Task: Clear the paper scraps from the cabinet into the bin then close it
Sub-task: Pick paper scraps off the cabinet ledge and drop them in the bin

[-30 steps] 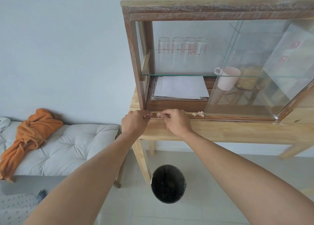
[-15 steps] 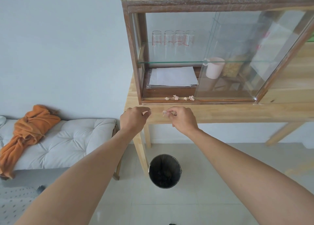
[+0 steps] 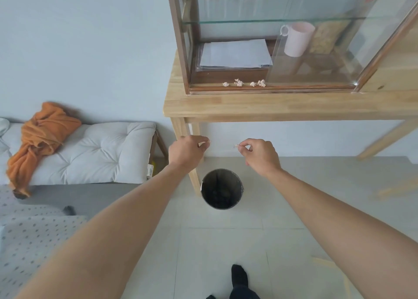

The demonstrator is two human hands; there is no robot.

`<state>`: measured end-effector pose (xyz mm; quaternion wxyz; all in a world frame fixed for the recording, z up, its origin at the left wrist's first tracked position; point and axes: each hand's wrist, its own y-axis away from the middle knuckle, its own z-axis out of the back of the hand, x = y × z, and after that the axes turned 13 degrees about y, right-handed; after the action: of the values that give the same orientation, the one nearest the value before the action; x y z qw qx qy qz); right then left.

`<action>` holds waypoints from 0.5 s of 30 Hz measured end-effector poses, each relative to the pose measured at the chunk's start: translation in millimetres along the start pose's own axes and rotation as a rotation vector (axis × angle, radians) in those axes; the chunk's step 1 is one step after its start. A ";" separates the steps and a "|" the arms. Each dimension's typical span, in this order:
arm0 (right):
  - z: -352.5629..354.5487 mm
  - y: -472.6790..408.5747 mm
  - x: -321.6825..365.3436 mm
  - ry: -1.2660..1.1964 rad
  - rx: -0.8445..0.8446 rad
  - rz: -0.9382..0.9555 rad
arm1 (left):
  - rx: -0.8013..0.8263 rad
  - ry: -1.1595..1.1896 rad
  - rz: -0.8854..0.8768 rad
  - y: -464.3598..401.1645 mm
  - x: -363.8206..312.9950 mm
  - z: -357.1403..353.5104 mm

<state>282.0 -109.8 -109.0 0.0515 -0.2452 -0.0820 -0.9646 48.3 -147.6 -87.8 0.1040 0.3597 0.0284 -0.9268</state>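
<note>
A wood-framed cabinet with sliding glass doors point(image 3: 282, 50) stands on a pale wooden table point(image 3: 271, 109); its left side is open, the glass pane pushed to the right. To the left sits a cushioned white bench point(image 3: 101, 154) with a crumpled orange cloth point(image 3: 38, 138) on it. On the tiled floor, beside the table leg, stands the round dark metal bin point(image 3: 222, 188), mouth up; its inside is too dark to tell what it holds.

Inside the cabinet lie a stack of white paper sheets point(image 3: 235, 53) and a pale pink mug point(image 3: 296, 38). Along the front sill of the open side rest the small crumpled paper scraps point(image 3: 243, 83), four or so, close together in a row.

The left hand point(image 3: 187, 153) is pinched shut on a tiny scrap, and the right hand point(image 3: 260, 155) likewise pinches one between thumb and forefinger. Both hover above the bin, below the table edge.

By my reading the job is partway: two scraps are about to be dropped, the sill row is yet to be collected, and the door is not yet closed.
</note>
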 end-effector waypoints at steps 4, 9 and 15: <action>-34.1 -1.7 -26.6 0.006 0.046 -0.028 | 0.024 -0.021 0.062 2.4 28.4 -30.5; -76.5 -9.9 -52.8 0.034 0.125 -0.045 | 0.040 -0.017 0.095 1.0 67.0 -75.0; -141.9 -37.2 -90.5 0.117 0.197 -0.038 | 0.071 -0.021 0.161 -15.3 115.4 -145.3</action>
<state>290.0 -94.0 -280.4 0.0620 -0.1807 -0.1780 -0.9653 58.0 -134.1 -273.2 0.1657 0.3547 -0.0348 -0.9195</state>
